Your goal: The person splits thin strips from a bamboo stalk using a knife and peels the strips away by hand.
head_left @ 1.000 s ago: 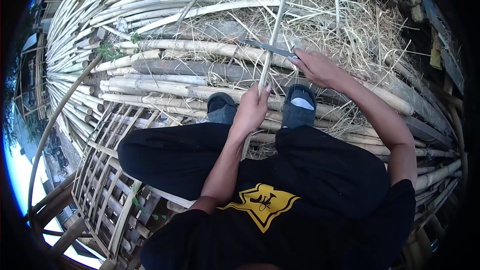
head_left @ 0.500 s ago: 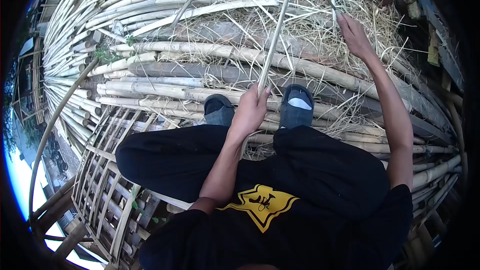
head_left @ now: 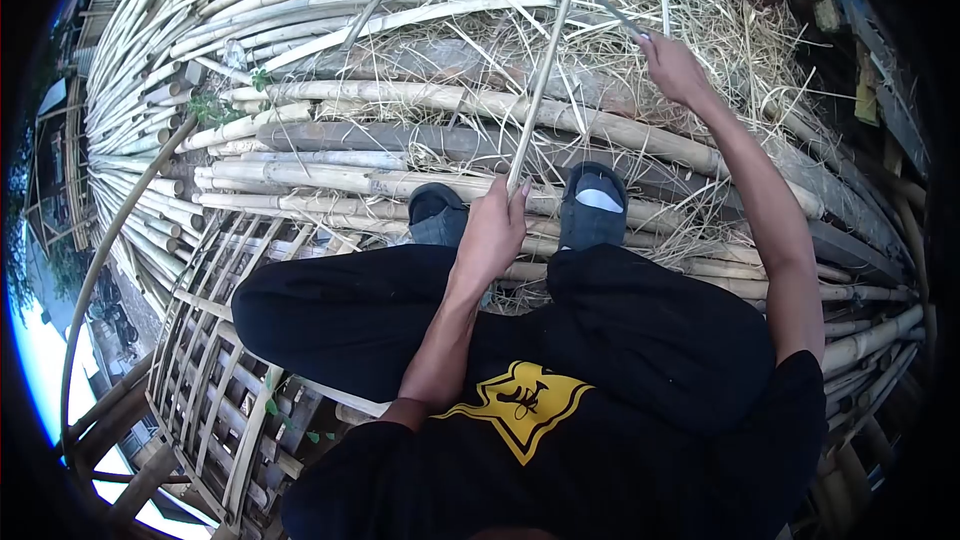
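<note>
Between my knees my left hand [head_left: 493, 236] is closed on a thin bamboo strip [head_left: 541, 90], which points up and slightly right, away from me. My right hand [head_left: 676, 70] is closed on the handle of a knife [head_left: 622, 18], farther out and to the right. The knife's narrow blade points up and left toward the strip's far end, with a gap between them. Pale shavings [head_left: 720, 90] lie thickly beneath and around my right hand.
Long bamboo poles [head_left: 400, 95] cover the ground ahead and to the left. A slatted bamboo lattice [head_left: 215, 380] is at the lower left, beside a curved pole [head_left: 105, 250]. My sandalled feet [head_left: 592, 220] rest on the poles. Beams stand at the right edge.
My right hand moved with the knife from the strip out to the upper right, then came part way back left. The strip has turned slightly in my left hand.
</note>
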The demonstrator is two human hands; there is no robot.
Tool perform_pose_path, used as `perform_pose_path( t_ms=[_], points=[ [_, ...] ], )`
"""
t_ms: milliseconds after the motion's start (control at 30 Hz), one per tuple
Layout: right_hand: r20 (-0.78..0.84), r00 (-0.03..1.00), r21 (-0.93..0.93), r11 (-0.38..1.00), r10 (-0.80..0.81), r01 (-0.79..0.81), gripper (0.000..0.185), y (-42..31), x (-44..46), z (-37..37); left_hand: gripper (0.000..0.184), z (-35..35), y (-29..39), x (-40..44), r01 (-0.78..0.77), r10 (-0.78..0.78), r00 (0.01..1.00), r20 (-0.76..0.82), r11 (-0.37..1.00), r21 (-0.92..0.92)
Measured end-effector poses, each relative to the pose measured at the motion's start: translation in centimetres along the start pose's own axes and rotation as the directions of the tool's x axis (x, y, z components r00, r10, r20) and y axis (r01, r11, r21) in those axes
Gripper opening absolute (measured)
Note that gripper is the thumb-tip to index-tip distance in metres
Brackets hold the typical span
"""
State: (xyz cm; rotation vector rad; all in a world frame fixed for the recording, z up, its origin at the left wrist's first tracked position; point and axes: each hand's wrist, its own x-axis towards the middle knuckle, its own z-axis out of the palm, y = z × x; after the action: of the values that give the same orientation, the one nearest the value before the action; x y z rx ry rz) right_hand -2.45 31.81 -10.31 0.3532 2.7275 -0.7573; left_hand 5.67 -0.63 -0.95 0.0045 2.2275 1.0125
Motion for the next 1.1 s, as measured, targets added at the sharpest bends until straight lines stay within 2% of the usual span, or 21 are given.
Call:
perform_pose_path(
  t_ms=[33,67,133,167,233,267,333,400,533,600,633,700,800,867,933,967,1000,1033,1067,1100],
  points=[
    [-0.111,0.989,-0.146,0.982,0.103,-0.119,0.050,4.0,1.3,-2.5,0.022,0.4,-0.4,-0.9,-0.116,0.115,0.993,-0.041,0.993,-0.017],
    [-0.191,0.972,-0.223,0.959,0.134,-0.176,0.053,8.4,2.9,-4.0,0.022,0.4,-0.3,-1.1,-0.194,0.194,0.981,-0.015,0.981,-0.012],
    [-0.290,0.940,-0.035,0.980,0.179,-0.197,0.057,8.8,2.2,-6.6,0.020,0.6,-0.1,0.0,-0.216,0.216,0.974,-0.065,0.976,0.003],
    [-0.298,0.938,-0.048,0.979,0.177,-0.200,0.057,8.4,1.8,-6.8,0.020,0.7,0.0,0.7,-0.226,0.225,0.972,-0.064,0.974,-0.009],
    [-0.299,0.954,0.078,0.996,-0.025,0.050,0.058,4.1,-0.4,-5.5,0.021,1.1,-0.2,1.5,-0.135,0.138,0.981,-0.135,0.990,0.030],
    [-0.206,0.975,0.142,0.984,-0.081,0.111,0.057,1.5,-1.7,-4.4,0.021,1.4,-0.5,1.9,-0.127,0.129,0.983,-0.131,0.992,0.025],
    [0.036,0.977,0.223,0.954,-0.212,0.199,0.051,-3.3,-4.0,-1.1,0.022,1.6,-1.1,2.0,-0.130,0.163,0.967,-0.194,0.976,0.176],
    [0.231,0.896,0.197,0.920,-0.380,0.339,0.042,-7.8,-6.8,0.7,0.022,1.7,-0.9,2.1,-0.126,0.174,0.960,-0.220,0.968,0.215],
    [0.194,0.846,0.304,0.850,-0.497,0.430,0.038,-7.7,-7.7,4.7,0.023,1.9,-1.4,2.0,-0.139,0.190,0.966,-0.178,0.955,0.263],
    [0.094,0.822,0.118,0.826,-0.562,0.551,0.041,-6.6,-7.2,4.6,0.023,2.0,-1.8,1.8,-0.150,0.196,0.967,-0.161,0.954,0.260],
    [0.088,0.825,0.113,0.829,-0.558,0.548,0.041,-5.9,-6.3,3.8,0.021,2.0,-1.8,1.8,-0.164,0.204,0.968,-0.148,0.955,0.248],
    [0.233,0.890,0.013,0.916,-0.393,0.401,0.041,-4.5,-4.8,1.8,0.018,2.5,-2.0,1.3,-0.170,0.202,0.971,-0.129,0.960,0.224],
    [0.231,0.882,-0.083,0.895,-0.410,0.438,0.042,-3.5,-3.9,2.0,0.020,2.4,-1.9,2.1,-0.199,0.215,0.972,-0.090,0.968,0.154],
    [0.192,0.883,-0.058,0.894,-0.428,0.445,0.042,-2.6,-3.3,2.7,0.021,2.0,-1.2,2.1,-0.180,0.195,0.977,-0.084,0.970,0.164],
    [-0.007,0.891,-0.085,0.888,-0.454,0.451,0.044,-1.3,-1.6,2.7,0.021,1.8,-1.4,2.2,-0.179,0.197,0.975,-0.102,0.970,0.163],
    [0.000,0.979,-0.116,0.972,-0.205,0.204,0.047,1.8,1.1,1.7,0.021,1.2,-1.2,1.7,-0.165,0.173,0.982,-0.082,0.981,0.099],
    [-0.071,0.991,-0.025,0.993,0.112,-0.114,0.053,4.5,2.6,-0.7,0.021,0.7,-1.3,0.4,-0.129,0.131,0.990,-0.055,0.991,0.041],
    [-0.160,0.971,-0.117,0.974,0.175,-0.195,0.058,9.2,4.1,-3.6,0.022,0.3,-0.5,-0.6,-0.106,0.106,0.994,-0.030,0.994,-0.011],
    [-0.212,0.945,-0.109,0.955,0.250,-0.277,0.061,13.2,4.9,-6.0,0.022,0.1,-0.8,-0.3,-0.107,0.107,0.993,-0.045,0.994,0.001],
    [-0.329,0.915,-0.103,0.955,0.232,-0.279,0.056,14.1,4.2,-8.4,0.023,0.3,-1.7,0.1,-0.162,0.161,0.985,-0.060,0.987,-0.019]
  ],
)
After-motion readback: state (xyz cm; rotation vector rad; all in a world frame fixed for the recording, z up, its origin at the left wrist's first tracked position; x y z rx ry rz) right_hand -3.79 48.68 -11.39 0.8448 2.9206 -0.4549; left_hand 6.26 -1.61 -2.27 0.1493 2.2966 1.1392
